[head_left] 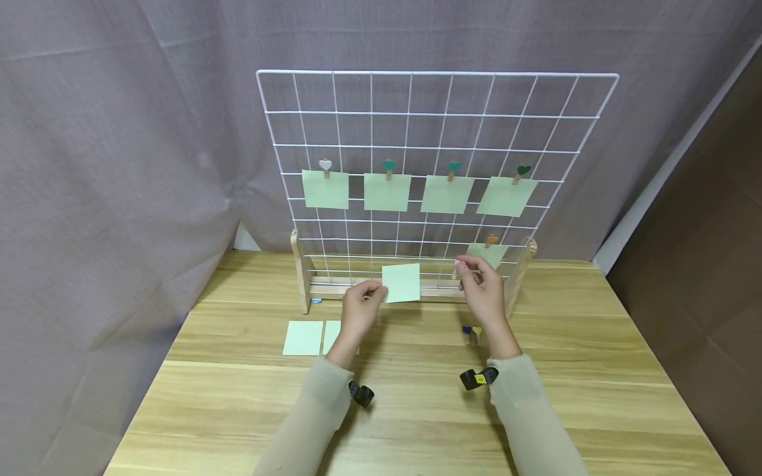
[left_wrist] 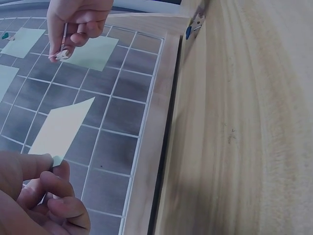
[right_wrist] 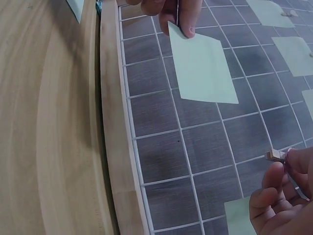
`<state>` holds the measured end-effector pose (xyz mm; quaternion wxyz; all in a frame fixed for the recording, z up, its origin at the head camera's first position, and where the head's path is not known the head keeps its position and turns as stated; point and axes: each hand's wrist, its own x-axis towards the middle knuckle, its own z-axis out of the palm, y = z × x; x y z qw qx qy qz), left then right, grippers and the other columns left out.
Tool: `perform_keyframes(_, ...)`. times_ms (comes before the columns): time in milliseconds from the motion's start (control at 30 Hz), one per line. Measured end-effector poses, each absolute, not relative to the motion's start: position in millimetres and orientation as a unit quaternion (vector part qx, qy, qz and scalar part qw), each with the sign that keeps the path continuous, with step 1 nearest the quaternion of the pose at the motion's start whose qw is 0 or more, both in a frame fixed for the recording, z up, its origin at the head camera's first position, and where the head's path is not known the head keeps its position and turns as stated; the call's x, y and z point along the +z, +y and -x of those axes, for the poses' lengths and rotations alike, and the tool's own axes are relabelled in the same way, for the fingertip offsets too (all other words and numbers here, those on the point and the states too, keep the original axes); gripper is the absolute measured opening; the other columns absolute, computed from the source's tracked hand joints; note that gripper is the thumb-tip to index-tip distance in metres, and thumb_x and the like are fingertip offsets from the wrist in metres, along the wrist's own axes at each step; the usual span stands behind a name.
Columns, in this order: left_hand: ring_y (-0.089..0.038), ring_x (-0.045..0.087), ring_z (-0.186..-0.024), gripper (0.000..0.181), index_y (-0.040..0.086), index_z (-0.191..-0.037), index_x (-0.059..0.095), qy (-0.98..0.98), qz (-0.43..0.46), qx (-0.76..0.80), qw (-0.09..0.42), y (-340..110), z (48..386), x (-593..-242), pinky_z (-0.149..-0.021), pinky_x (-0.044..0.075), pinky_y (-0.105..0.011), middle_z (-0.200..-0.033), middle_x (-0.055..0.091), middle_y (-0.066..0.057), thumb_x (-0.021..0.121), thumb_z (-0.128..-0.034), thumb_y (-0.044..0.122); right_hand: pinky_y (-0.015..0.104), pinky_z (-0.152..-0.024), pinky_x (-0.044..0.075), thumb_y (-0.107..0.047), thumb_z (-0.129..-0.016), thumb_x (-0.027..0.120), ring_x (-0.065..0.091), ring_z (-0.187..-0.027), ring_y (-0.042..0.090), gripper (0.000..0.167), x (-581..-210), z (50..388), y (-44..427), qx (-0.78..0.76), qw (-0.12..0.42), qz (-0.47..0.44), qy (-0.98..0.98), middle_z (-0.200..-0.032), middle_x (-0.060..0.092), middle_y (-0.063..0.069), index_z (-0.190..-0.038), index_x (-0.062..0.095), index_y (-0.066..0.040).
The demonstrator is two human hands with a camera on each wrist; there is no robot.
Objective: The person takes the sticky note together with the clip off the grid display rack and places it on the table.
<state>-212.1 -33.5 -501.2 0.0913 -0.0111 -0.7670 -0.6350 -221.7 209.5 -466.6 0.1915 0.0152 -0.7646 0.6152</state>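
My left hand (head_left: 360, 307) pinches a pale green paper square (head_left: 401, 283) by its edge, in front of the lower part of a white wire grid (head_left: 437, 72). To the right, my right hand (head_left: 485, 294) holds a small wooden clothespin (right_wrist: 275, 155) with a pink heart between thumb and fingers. It is close to the grid, apart from the paper. Several paper squares hang in a row on the grid, the leftmost (head_left: 325, 192) under a white heart clothespin (head_left: 325, 165). Behind my right hand, a lower paper square (head_left: 494, 254) hangs from an orange heart clothespin (head_left: 492, 240), partly hidden.
Loose paper squares (head_left: 302, 338) lie on the wooden table (head_left: 417, 410) at left, one partly hidden by my left arm. Blue (head_left: 467, 330) and yellow (head_left: 477, 330) heart clothespins lie near my right wrist. A wooden foot (head_left: 301, 277) supports the grid's left side.
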Motion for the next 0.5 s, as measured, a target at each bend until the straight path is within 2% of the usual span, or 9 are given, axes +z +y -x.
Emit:
perform_keyframes(167, -0.02, 0.064, -0.087, 0.014, -0.003, -0.103, 0.078, -0.767, 0.001, -0.636, 0.082, -34, 210, -503, -0.077, 0.055, -0.029, -0.095, 0.075, -0.013, 0.073, -0.0969, 0.009, 0.015, -0.052, 0.042, -0.012, -0.106, 0.065, 0.057, -0.063, 0.012, 0.025, -472, 219, 212, 0.616, 0.191, -0.009, -0.764, -0.094, 0.062, -0.001, -0.12, 0.07, 0.007)
perform_keyframes(333, -0.016, 0.062, -0.084, 0.014, -0.004, -0.103, 0.078, -0.763, -0.007, -0.641, 0.079, -35, 209, -506, -0.076, 0.055, -0.028, -0.094, 0.074, -0.013, 0.073, -0.0966, 0.008, 0.015, -0.053, 0.044, -0.012, -0.105, 0.065, 0.058, -0.063, 0.013, 0.025, -475, 216, 214, 0.611, 0.19, -0.002, -0.768, -0.094, 0.063, 0.002, -0.12, 0.069, 0.008)
perform_keyframes(500, -0.017, 0.062, -0.084, 0.015, -0.004, -0.104, 0.078, -0.766, -0.008, -0.638, 0.076, -37, 207, -508, -0.074, 0.054, -0.027, -0.096, 0.074, -0.014, 0.073, -0.0964, 0.008, 0.014, -0.054, 0.044, -0.005, -0.105, 0.064, 0.055, -0.062, 0.005, 0.024, -451, 197, 208, 0.613, 0.167, 0.011, -0.772, -0.098, 0.063, 0.01, -0.121, 0.067, 0.012)
